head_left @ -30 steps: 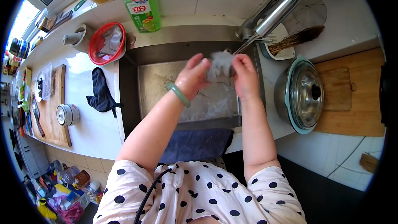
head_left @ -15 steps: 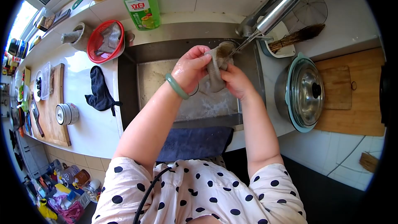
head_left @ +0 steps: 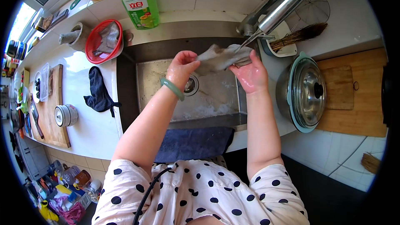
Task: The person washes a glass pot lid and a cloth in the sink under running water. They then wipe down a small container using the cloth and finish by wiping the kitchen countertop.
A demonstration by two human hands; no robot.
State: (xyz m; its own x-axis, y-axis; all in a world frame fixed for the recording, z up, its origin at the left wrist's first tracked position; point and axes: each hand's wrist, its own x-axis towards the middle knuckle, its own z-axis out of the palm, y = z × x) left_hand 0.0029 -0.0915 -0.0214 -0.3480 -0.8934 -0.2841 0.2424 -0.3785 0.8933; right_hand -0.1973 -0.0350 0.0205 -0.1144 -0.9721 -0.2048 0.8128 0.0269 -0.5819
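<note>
hands point(head_left: 179, 71) point(head_left: 252, 74) 2 (bangles point(head_left: 172, 87), only 1) | held pieces point(head_left: 223, 59) 1 | faucets point(head_left: 280, 12) 1

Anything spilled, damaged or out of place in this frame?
Nothing clearly damaged or spilled. The left hand and right hand hold a limp grey piece by the faucet, over the sink. Only the dark cloth, crumpled on the counter beside it, looks slightly untidy.

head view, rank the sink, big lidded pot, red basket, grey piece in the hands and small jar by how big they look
1. Sink
2. Big lidded pot
3. Red basket and grey piece: too alike to rank, nearness to the camera unsure
4. Small jar
</note>
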